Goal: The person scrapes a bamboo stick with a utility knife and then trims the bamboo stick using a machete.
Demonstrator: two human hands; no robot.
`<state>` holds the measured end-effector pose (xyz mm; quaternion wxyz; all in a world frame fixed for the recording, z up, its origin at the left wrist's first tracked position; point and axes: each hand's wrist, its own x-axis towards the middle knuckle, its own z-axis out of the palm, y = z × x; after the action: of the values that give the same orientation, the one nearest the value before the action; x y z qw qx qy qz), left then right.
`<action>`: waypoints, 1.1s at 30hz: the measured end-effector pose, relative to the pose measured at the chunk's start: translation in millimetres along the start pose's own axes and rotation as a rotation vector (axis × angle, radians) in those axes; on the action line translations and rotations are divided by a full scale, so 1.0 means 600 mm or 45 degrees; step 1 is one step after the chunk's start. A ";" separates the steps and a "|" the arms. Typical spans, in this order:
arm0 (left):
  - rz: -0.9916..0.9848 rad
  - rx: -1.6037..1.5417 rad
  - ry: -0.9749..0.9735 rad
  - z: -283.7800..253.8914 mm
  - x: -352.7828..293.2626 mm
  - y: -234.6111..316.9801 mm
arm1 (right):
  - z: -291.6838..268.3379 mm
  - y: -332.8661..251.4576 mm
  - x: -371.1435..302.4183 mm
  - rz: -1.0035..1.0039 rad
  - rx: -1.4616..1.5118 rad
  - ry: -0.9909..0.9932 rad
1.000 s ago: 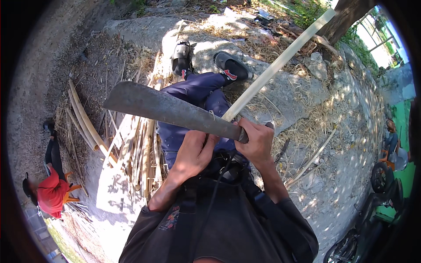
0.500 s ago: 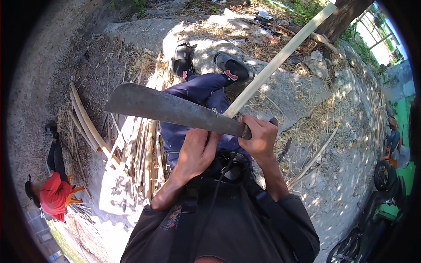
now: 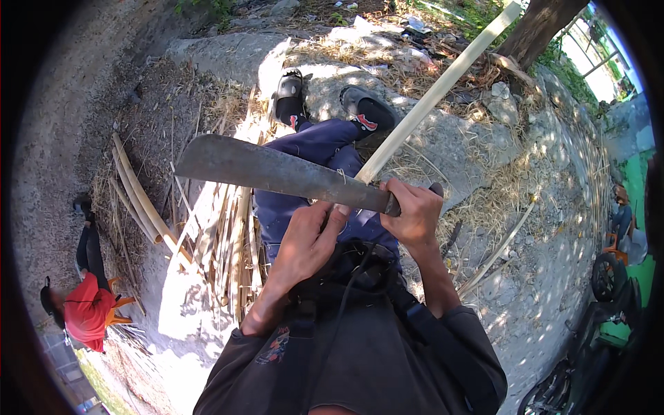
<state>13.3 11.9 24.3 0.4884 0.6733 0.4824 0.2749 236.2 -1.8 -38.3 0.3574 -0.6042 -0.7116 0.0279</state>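
Observation:
My right hand is closed around the handle of a machete. Its broad, dark, worn blade points left across my lap. A long pale bamboo strip slants from the upper right down to the blade, near the handle. The blade covers the strip's near end. Just below the blade, my left hand is closed, thumb at the blade's lower edge, in line with the strip; it appears to grip the hidden end. A small curl of shaving clings to the blade.
Split bamboo strips lie piled by my left leg, with longer curved bamboo pieces beyond. A person in a red top sits at far left. A tree trunk rises at upper right; a motorcycle stands at right.
The machete and both hands have shifted slightly to the right. The far tip of the bamboo strip has moved a little left. Both grips look the same.

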 end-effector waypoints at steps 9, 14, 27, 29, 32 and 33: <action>0.019 -0.139 -0.134 0.008 -0.003 -0.049 | -0.007 0.002 0.009 0.046 0.040 0.046; 0.018 -0.135 -0.096 0.009 -0.013 -0.035 | -0.031 0.018 0.034 0.053 -0.036 0.102; -0.080 -0.140 -0.084 0.001 -0.041 -0.034 | -0.037 0.039 0.038 0.155 -0.081 0.171; -0.075 -0.148 -0.084 0.005 -0.033 -0.030 | -0.030 0.019 0.027 0.074 0.066 0.076; -0.072 -0.150 -0.089 0.005 -0.031 -0.024 | -0.013 0.019 0.014 -0.063 -0.004 0.094; -0.075 -0.140 -0.092 0.004 -0.034 -0.023 | -0.014 0.016 0.012 -0.085 -0.029 0.077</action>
<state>2.0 -6.7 12.8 0.5497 0.6404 0.4680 0.2620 249.0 4.1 -33.0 0.3726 -0.5847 -0.7205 -0.0105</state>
